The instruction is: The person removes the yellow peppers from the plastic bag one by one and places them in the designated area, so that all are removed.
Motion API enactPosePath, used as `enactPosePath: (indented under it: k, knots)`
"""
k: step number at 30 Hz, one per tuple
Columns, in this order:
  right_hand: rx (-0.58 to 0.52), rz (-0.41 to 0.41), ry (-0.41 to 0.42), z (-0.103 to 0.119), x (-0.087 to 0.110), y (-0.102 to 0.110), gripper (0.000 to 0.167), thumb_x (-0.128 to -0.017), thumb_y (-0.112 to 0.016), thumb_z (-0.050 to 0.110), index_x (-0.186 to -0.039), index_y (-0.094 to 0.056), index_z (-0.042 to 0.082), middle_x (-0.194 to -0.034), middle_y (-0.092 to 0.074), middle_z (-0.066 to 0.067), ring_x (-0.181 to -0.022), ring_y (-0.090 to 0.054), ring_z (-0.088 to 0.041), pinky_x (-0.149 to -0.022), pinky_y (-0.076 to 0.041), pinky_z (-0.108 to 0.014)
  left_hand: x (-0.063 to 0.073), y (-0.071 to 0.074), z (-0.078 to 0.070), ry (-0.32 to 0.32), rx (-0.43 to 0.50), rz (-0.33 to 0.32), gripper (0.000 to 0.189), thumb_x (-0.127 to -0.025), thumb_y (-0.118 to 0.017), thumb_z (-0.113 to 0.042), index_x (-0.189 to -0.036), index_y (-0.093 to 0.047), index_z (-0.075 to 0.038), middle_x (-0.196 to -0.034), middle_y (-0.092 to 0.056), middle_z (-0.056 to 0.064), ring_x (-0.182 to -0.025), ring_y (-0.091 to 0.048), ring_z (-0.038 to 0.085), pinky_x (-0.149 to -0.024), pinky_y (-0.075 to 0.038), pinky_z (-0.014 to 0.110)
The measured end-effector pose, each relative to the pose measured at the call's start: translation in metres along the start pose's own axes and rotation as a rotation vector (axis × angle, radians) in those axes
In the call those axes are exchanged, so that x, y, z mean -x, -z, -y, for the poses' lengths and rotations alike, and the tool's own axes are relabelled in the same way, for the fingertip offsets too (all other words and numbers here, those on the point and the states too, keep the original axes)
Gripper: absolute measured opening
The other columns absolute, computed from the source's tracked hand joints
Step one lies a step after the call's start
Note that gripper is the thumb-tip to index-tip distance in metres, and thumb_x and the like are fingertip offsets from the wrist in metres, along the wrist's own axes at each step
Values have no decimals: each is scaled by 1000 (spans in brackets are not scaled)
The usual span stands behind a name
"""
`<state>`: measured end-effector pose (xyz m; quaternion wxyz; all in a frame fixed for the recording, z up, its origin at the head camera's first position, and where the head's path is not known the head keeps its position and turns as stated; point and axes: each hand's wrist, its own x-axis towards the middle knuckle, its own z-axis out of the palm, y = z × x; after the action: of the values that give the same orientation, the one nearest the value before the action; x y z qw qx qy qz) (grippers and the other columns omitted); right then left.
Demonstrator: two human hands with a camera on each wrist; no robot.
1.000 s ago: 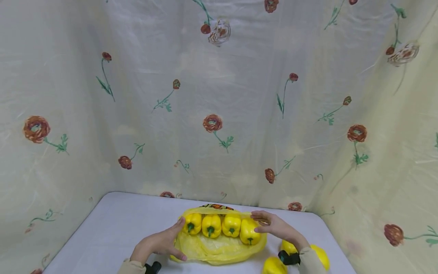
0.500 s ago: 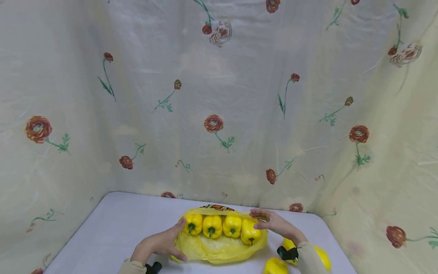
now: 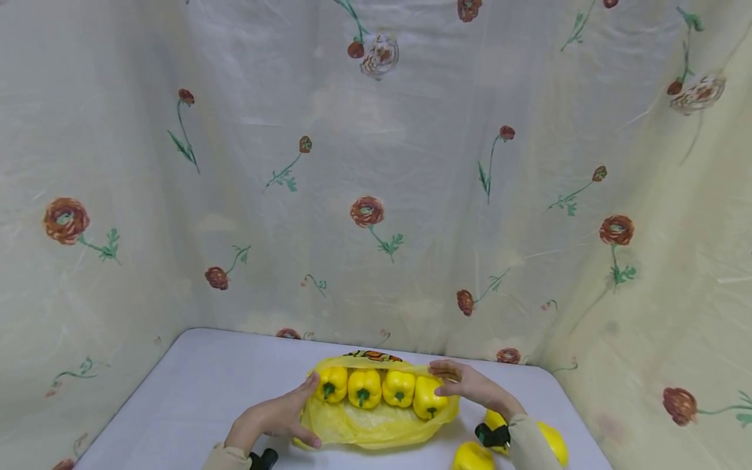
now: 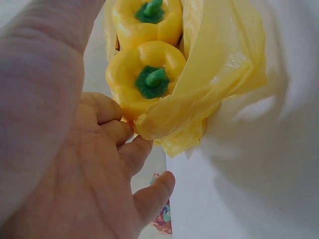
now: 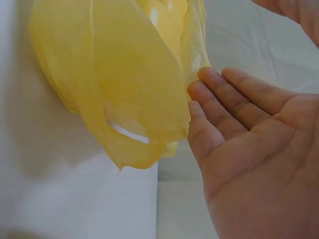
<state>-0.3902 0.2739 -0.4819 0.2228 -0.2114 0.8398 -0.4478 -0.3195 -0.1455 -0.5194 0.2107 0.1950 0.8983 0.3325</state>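
A yellow plastic bag [image 3: 376,436] lies on the table with its mouth facing the person. Several yellow bell peppers [image 3: 364,389] sit side by side in a row inside it, green stems toward the camera. My left hand [image 3: 279,416] is at the bag's left end, fingers extended and thumb apart. In the left wrist view its fingertips touch the bag's edge beside the end pepper [image 4: 144,82]. My right hand [image 3: 470,382] is at the right end. Its extended fingers touch the bag [image 5: 134,84] in the right wrist view, without gripping it.
More yellow peppers [image 3: 473,457] lie right of the bag, partly hidden by the right forearm and its black wrist device [image 3: 492,435]. The table [image 3: 205,378] has a white cover. A floral curtain [image 3: 411,261] hangs behind and along both sides.
The head view shifts very slightly. The bag's near edge sinks a little, while both hands and the peppers stay almost where they were.
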Motion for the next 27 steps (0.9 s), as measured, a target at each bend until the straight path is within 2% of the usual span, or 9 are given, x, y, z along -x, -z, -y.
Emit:
enactPosePath:
  k: [9, 27]
  knots:
    - [55, -7, 4, -4, -1, -4, 68, -90, -67, 24, -145, -37, -2, -147, -42, -23, -138, -36, -42, -114, -27, -56, 1, 0, 0, -22, 4, 5, 122, -73, -80, -48, -155, -1, -4, -162, 2, 20, -148, -10, 39, -116, -20, 58]
    - [97, -17, -64, -2, 7, -15, 74, -86, -73, 26, -144, -37, -2, -146, -43, -23, -134, -40, -43, -110, -32, -58, 0, 0, -1, 2, 0, 13, 121, -74, -79, -49, -155, -1, -6, -162, 2, 20, -148, -10, 39, -116, -19, 59]
